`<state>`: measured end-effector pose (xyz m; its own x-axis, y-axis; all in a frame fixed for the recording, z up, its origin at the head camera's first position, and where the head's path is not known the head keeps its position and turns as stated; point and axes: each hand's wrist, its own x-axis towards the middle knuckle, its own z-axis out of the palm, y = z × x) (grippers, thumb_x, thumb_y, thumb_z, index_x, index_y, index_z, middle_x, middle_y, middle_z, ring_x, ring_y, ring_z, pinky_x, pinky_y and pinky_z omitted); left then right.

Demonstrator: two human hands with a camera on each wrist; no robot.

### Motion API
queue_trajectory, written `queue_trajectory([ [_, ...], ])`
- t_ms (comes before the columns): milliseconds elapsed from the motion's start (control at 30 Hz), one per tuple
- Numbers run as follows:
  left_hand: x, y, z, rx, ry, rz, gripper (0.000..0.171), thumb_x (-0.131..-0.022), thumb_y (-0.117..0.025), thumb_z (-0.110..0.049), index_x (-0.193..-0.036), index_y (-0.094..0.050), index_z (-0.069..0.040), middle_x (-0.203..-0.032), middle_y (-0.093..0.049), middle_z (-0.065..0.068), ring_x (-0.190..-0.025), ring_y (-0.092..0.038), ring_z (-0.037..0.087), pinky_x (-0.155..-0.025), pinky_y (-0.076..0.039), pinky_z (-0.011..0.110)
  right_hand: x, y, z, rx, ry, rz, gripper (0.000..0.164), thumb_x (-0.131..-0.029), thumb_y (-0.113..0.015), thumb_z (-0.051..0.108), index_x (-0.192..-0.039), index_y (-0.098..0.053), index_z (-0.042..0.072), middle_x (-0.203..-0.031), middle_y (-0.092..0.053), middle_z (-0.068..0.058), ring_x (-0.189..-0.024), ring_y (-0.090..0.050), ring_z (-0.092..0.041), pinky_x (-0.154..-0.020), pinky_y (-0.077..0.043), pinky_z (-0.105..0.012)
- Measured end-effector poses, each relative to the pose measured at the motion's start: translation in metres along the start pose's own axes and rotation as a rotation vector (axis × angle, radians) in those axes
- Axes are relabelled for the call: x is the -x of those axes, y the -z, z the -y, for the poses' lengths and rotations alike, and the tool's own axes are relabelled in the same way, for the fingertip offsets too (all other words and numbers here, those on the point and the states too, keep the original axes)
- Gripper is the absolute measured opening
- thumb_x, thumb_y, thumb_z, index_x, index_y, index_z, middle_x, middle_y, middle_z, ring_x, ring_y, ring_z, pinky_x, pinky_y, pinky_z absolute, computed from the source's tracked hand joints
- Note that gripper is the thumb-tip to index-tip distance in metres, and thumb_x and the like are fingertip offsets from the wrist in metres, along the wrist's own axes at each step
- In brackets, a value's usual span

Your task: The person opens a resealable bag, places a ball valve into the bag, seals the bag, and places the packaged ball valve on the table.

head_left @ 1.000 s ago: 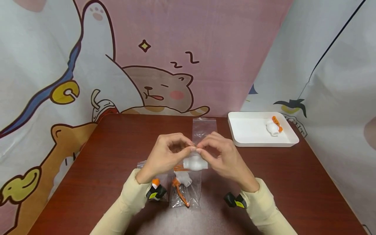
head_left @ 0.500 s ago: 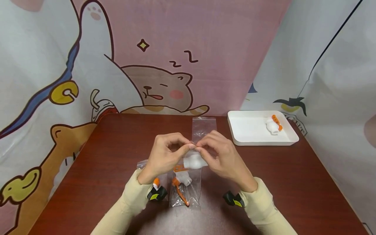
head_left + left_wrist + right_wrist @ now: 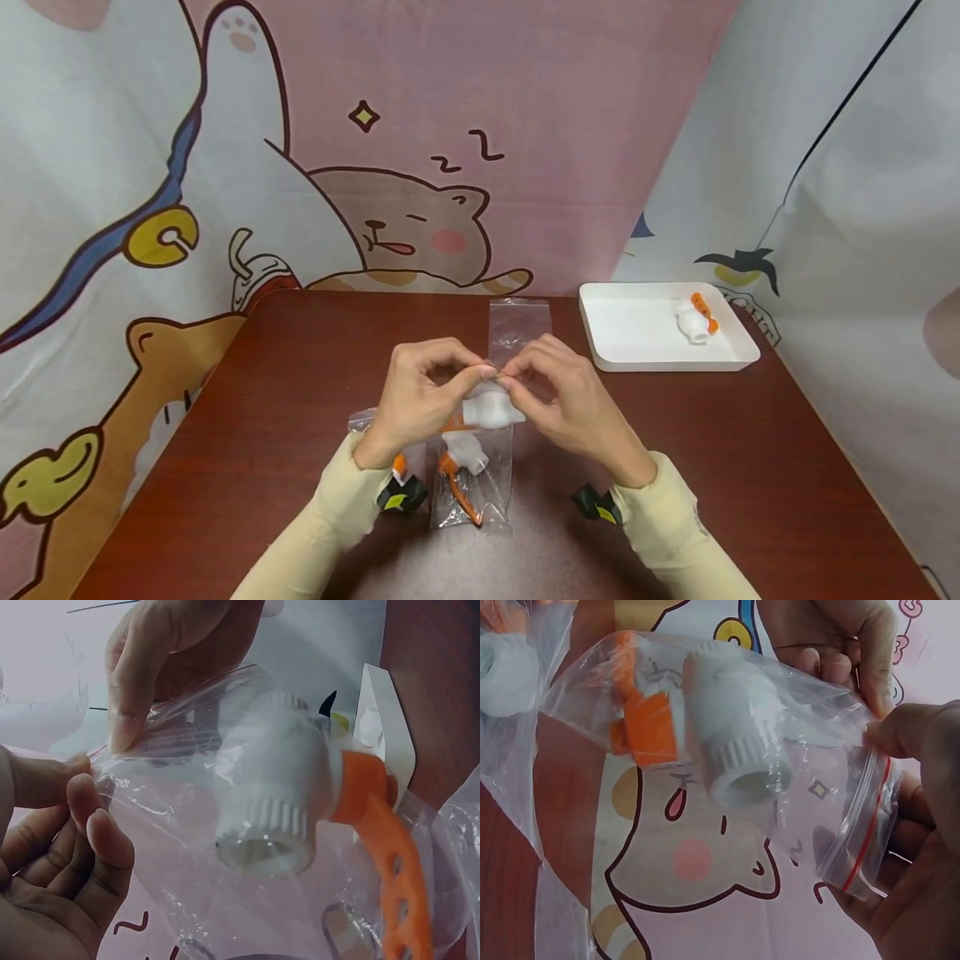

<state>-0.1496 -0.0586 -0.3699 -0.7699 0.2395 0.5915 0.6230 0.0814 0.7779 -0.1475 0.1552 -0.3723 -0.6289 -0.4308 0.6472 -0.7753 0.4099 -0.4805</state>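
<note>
Clear plastic, thin and crinkled, is where the action is: a zip bag [image 3: 806, 840] up off the desk [image 3: 315, 358], both hands at its mouth! The left hand [image 3: 423, 392] has its grip closed on the bag's edge, finger and thumb in a pinch; the right hand [image 3: 566, 392] matches it, its grip pinching the same edge just beside, fingertips nearly meeting. A red line [image 3: 866, 825] runs along the seal near the right fingers, though whether that seal is parted, I cannot tell. And inside the bag, below the hands, there's a white ribbed fitting [image 3: 735, 727] with an orange handle [image 3: 390, 855], its round opening showing through the film.

Down on the desk, near the left wrist, another bag [image 3: 495, 500] lies flat with a second fitting [image 3: 467, 454] in it, white and orange again. Just left of it, a third bag [image 3: 363, 419] sits partly hidden by the left hand and wrist. Behind the hands, a flat clear bag [image 3: 519, 325] reaches to the far edge, its nearer part out of sight. Over on the right, a white tray [image 3: 630, 333] carries a loose fitting [image 3: 692, 322], orange handle alongside the white body!
</note>
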Motion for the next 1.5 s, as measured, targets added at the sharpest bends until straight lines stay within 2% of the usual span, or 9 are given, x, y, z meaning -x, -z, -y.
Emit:
queue_trajectory([
  [200, -0.001, 0.004, -0.001, 0.030, 0.011, -0.027, 0.006, -0.089, -0.080, -0.007, -0.085, -0.078, -0.003, -0.071, -0.071, 0.013, -0.052, -0.057, 0.013, -0.047, -0.045, 0.020, 0.005, 0.004, -0.004, 0.029, -0.023, 0.011, 0.006, -0.091, -0.074, 0.010, -0.092, -0.070, 0.014, -0.086, -0.065, 0.007, -0.085, -0.055, -0.007, -0.074, -0.048, -0.021],
  [367, -0.001, 0.007, 0.000, 0.074, 0.065, -0.025, 0.007, -0.089, -0.079, -0.006, -0.086, -0.078, 0.000, -0.077, -0.074, 0.014, -0.054, -0.059, 0.024, -0.050, -0.050, 0.022, 0.006, 0.005, -0.006, 0.025, -0.028, 0.013, 0.006, -0.092, -0.074, 0.010, -0.092, -0.069, 0.014, -0.086, -0.064, 0.008, -0.085, -0.054, -0.007, -0.073, -0.048, -0.022],
  [567, 0.000, 0.009, -0.001, 0.153, 0.112, -0.005, 0.005, -0.090, -0.077, -0.004, -0.089, -0.077, 0.001, -0.067, -0.066, 0.020, -0.052, -0.056, 0.021, -0.048, -0.046, 0.023, 0.004, 0.005, -0.004, 0.000, 0.003, -0.007, 0.008, -0.091, -0.076, 0.009, -0.093, -0.069, 0.014, -0.087, -0.065, 0.007, -0.086, -0.056, -0.007, -0.074, -0.047, -0.019],
  [933, 0.000, 0.011, -0.003, 0.131, 0.134, -0.024, 0.008, -0.089, -0.078, -0.005, -0.090, -0.076, 0.003, -0.070, -0.067, 0.023, -0.052, -0.057, 0.022, -0.050, -0.048, 0.022, -0.001, 0.006, -0.004, 0.011, 0.074, -0.049, 0.007, -0.089, -0.078, 0.008, -0.094, -0.074, 0.012, -0.086, -0.068, 0.006, -0.084, -0.058, -0.011, -0.074, -0.043, -0.018],
  [1033, 0.000, 0.011, -0.003, 0.119, 0.141, -0.024, 0.007, -0.089, -0.078, -0.005, -0.090, -0.077, 0.002, -0.073, -0.069, 0.022, -0.053, -0.058, 0.026, -0.049, -0.048, 0.023, -0.001, 0.005, -0.004, 0.003, 0.101, -0.049, 0.006, -0.089, -0.076, 0.007, -0.093, -0.073, 0.011, -0.086, -0.068, 0.005, -0.084, -0.057, -0.011, -0.075, -0.043, -0.019],
  [1167, -0.001, 0.012, -0.003, 0.077, 0.152, 0.018, 0.005, -0.090, -0.078, -0.007, -0.090, -0.077, -0.003, -0.079, -0.073, 0.015, -0.057, -0.059, 0.022, -0.052, -0.048, 0.022, -0.002, 0.005, -0.003, 0.003, 0.115, -0.035, 0.005, -0.090, -0.073, 0.006, -0.091, -0.070, 0.010, -0.086, -0.067, 0.005, -0.085, -0.056, -0.011, -0.077, -0.044, -0.020],
  [1333, -0.003, 0.014, -0.004, -0.012, 0.170, 0.146, 0.010, -0.088, -0.082, -0.014, -0.097, -0.076, -0.016, -0.078, -0.069, 0.000, -0.061, -0.054, 0.010, -0.053, -0.042, 0.021, -0.003, 0.007, -0.003, 0.005, 0.111, -0.003, 0.006, -0.090, -0.072, 0.006, -0.091, -0.068, 0.010, -0.088, -0.066, 0.004, -0.087, -0.056, -0.010, -0.078, -0.045, -0.019],
  [1433, -0.004, 0.013, -0.002, -0.076, 0.121, 0.190, 0.010, -0.088, -0.082, -0.017, -0.098, -0.079, -0.018, -0.076, -0.066, -0.003, -0.060, -0.050, 0.010, -0.052, -0.039, 0.022, -0.003, 0.007, -0.003, 0.003, 0.122, 0.020, 0.006, -0.090, -0.072, 0.005, -0.092, -0.067, 0.010, -0.089, -0.065, 0.003, -0.089, -0.056, -0.011, -0.081, -0.046, -0.021],
  [1500, -0.005, 0.012, -0.002, -0.109, 0.068, 0.185, 0.005, -0.090, -0.081, -0.019, -0.093, -0.081, -0.015, -0.078, -0.067, -0.003, -0.060, -0.049, 0.010, -0.051, -0.039, 0.022, -0.002, 0.006, -0.004, 0.002, 0.127, 0.031, 0.007, -0.091, -0.071, 0.005, -0.092, -0.066, 0.010, -0.090, -0.065, 0.002, -0.090, -0.057, -0.012, -0.082, -0.046, -0.021],
])
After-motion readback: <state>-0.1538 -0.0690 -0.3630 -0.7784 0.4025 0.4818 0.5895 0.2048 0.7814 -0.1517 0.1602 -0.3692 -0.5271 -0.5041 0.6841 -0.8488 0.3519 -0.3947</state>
